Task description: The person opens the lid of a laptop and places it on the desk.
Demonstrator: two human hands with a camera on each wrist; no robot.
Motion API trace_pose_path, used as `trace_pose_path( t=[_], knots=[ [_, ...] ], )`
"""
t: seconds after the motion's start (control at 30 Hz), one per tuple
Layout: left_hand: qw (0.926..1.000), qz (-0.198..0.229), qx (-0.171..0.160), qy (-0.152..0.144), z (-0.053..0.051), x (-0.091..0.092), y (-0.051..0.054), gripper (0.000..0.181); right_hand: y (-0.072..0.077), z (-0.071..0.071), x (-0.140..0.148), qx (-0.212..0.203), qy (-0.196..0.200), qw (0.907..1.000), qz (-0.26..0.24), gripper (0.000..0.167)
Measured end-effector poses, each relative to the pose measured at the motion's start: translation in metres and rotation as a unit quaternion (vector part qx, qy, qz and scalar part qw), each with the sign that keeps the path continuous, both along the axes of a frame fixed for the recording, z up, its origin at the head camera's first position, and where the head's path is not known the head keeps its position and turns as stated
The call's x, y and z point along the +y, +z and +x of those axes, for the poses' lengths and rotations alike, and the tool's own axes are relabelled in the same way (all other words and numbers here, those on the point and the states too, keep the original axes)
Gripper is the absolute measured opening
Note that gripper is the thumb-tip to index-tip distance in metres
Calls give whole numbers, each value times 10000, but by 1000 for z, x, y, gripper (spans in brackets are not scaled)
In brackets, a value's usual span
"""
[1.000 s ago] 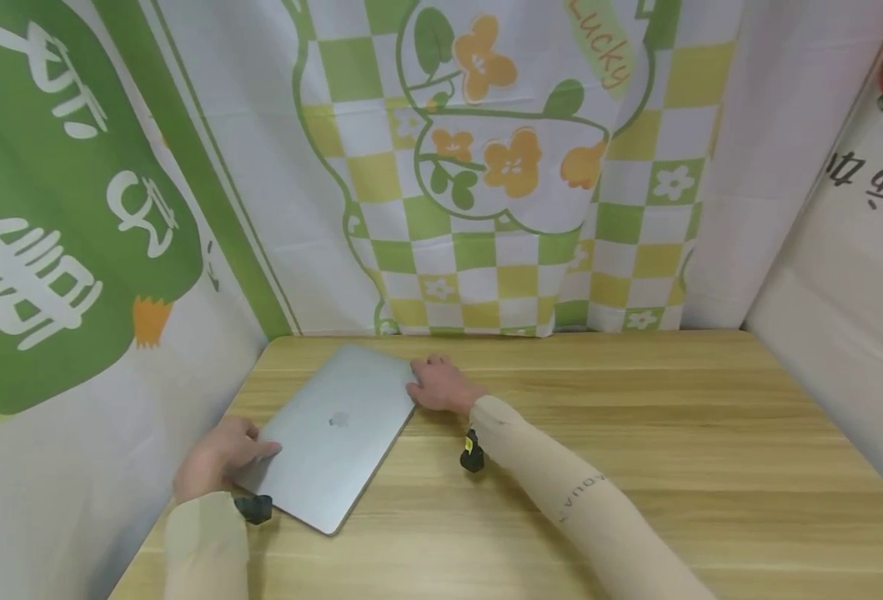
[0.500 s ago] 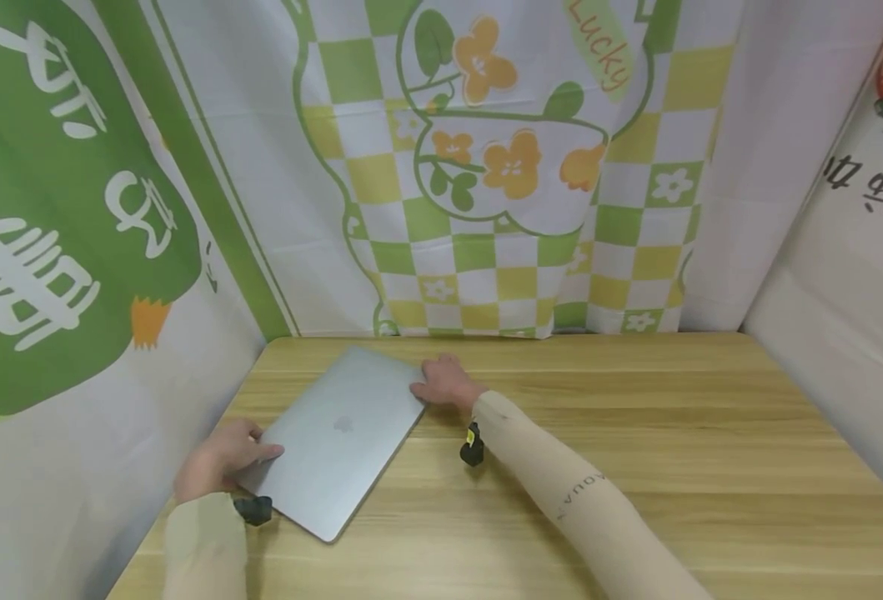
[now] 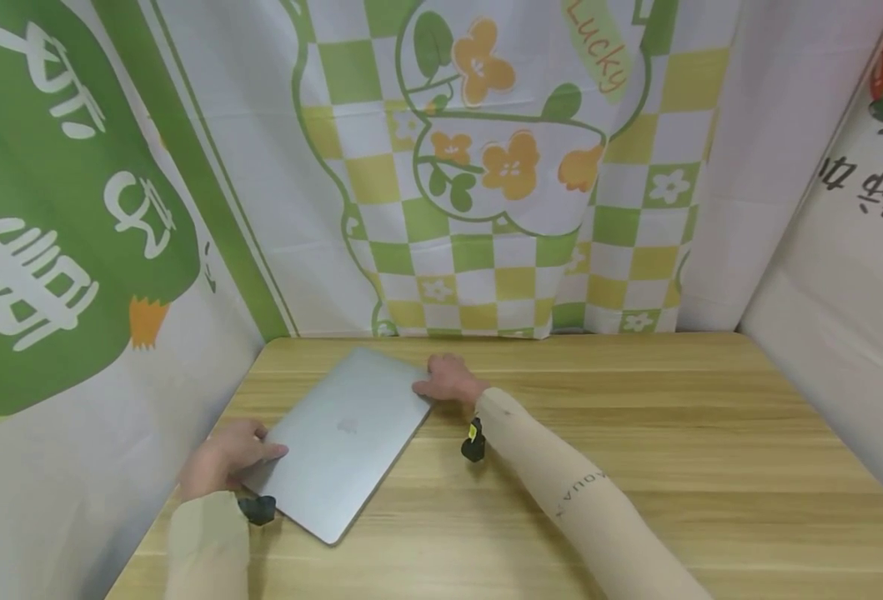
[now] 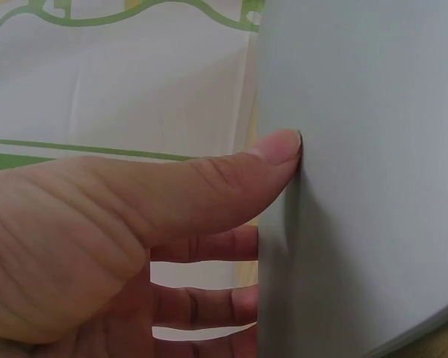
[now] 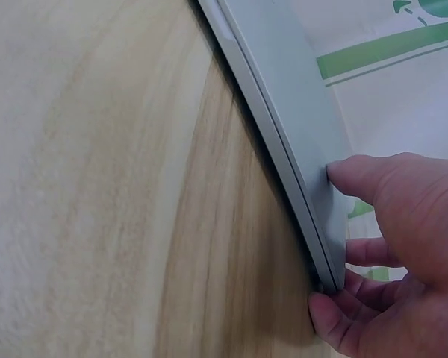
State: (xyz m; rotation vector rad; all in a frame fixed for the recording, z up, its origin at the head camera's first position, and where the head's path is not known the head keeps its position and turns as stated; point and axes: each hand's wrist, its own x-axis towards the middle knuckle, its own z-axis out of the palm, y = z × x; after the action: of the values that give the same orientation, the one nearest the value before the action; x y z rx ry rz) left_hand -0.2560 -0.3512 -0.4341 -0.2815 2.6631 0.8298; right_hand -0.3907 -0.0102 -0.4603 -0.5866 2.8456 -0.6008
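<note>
Along the back hangs a printed cloth [image 3: 501, 217]; before it, the desk [image 3: 599, 425] carries a closed laptop [image 3: 343, 446] on its left part, lying aslant between the hands. The left hand [image 3: 234, 454] pinches the laptop near its left corner, the right hand [image 3: 452, 381] near the opposite corner, thumbs on the lid and fingers [image 5: 373, 253] round the rim, one right fingertip under the corner. Held only at diagonal corners, the laptop could tip about that line if lifted unevenly, a free corner knocking the desk. Thumbs might slide on the smooth lid; lowering carelessly could trap that fingertip.
</note>
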Motion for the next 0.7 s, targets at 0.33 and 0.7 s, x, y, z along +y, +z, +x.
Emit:
trace_pose_path(
  t=[0.33,0.7],
  knots=[
    [9996,-123,20,-272,1,10,7,53,-2,-2,8,-76,-124,9997,-220,42],
    [9991,-160,117,-363,-4,17,3,61,-5,0,21,-330,-146,9982,-479,40]
  ],
)
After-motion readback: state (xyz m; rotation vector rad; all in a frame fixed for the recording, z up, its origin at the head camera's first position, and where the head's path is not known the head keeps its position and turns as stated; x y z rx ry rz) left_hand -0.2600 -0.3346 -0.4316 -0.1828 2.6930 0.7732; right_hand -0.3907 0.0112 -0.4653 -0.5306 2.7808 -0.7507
